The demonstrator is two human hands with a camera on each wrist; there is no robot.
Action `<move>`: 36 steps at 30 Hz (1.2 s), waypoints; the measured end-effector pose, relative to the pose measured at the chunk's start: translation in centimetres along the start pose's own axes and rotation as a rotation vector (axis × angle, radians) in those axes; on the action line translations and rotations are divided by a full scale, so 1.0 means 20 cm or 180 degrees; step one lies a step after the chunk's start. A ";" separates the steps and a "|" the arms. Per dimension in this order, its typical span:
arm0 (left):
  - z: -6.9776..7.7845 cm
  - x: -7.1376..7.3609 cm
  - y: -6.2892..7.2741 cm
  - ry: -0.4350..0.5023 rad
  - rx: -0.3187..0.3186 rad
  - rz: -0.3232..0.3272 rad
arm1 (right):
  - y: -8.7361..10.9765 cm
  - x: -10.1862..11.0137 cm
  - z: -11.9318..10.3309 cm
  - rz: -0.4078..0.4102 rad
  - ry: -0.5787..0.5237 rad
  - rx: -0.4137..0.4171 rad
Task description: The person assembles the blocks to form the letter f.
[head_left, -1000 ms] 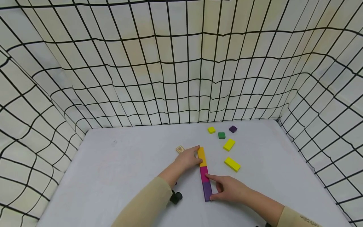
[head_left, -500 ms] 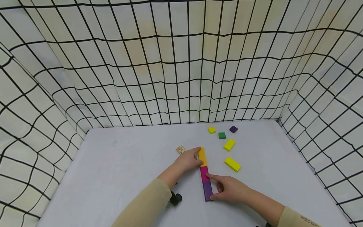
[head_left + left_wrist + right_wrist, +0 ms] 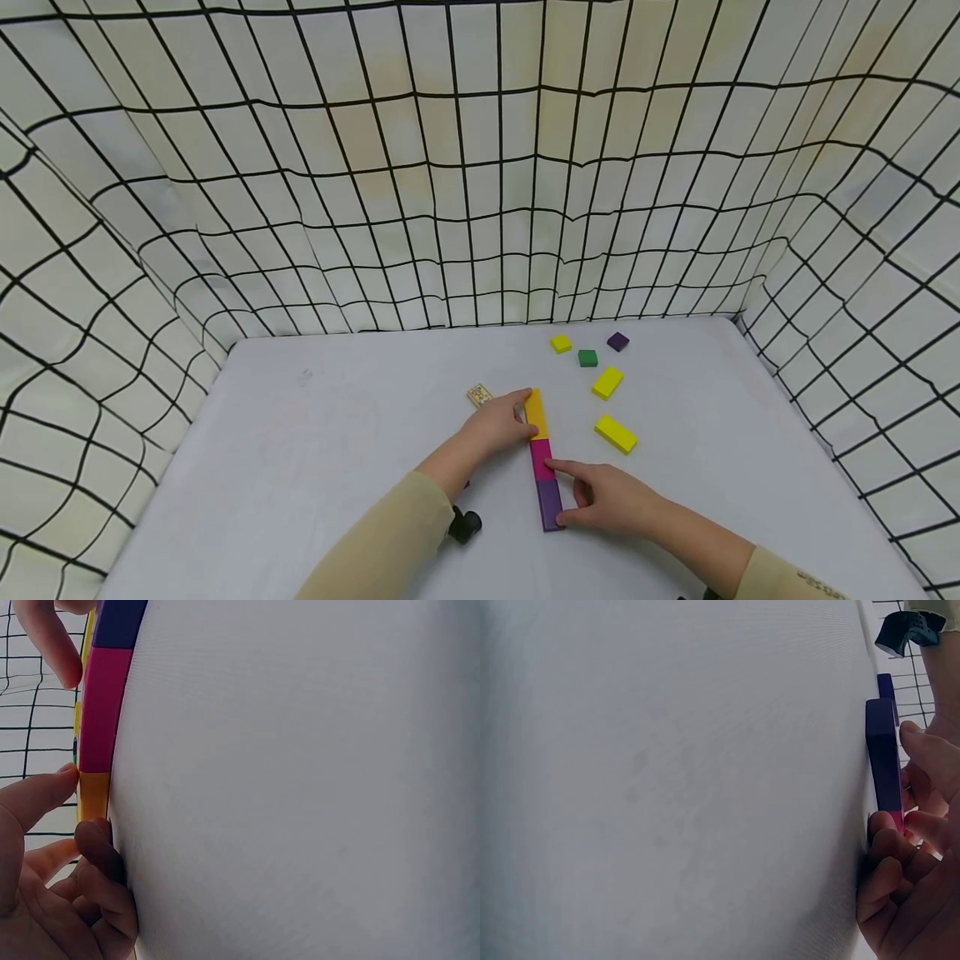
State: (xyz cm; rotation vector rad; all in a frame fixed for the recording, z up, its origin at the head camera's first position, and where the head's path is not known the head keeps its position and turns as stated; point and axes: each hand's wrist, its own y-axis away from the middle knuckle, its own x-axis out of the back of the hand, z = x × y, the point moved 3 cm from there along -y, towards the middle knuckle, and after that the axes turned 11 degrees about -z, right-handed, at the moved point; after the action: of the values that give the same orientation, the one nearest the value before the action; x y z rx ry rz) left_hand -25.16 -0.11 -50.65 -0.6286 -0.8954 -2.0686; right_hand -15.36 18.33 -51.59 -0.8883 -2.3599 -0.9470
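The head camera looks from above at the near side, forward and down. It stands farthest away and takes in most of the table (image 3: 337, 433) and the net (image 3: 480, 187) behind. Each wrist camera is low and close, turned sideways, so the tabletop fills most of its picture. The left one sees its hand and the row from the left; the right one faces the row's near end. Both wrist views share the purple block (image 3: 885, 761) and the magenta block (image 3: 103, 712), which the head view also includes.

Orange block (image 3: 536, 412) far, magenta block (image 3: 539, 456) middle, purple block (image 3: 549, 502) near. All lying flat on white desk (image 3: 337, 433), ends touching; one straight row, far end angled slightly left.
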 end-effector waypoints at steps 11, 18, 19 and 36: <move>0.00 0.00 0.02 0.0008 -0.0011 -0.0034 | 0.01 0.01 0.02 -0.0005 -0.0087 0.0131; 0.00 0.01 0.02 0.0042 -0.0064 -0.0054 | 0.04 0.04 0.04 0.0119 -0.0056 0.0245; 0.00 0.01 0.02 0.0052 -0.0071 -0.0051 | 0.04 0.05 0.05 0.0149 -0.0059 0.0234; -0.01 0.00 0.02 0.0096 -0.0069 -0.0127 | 0.13 0.31 0.16 0.1096 0.0370 0.0007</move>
State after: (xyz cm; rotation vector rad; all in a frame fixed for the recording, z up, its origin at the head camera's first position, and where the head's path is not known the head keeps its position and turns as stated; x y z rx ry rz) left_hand -24.75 -0.43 -50.59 -0.5937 -0.8760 -2.1205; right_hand -18.39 24.54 -48.92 -1.1591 -2.0238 -0.8299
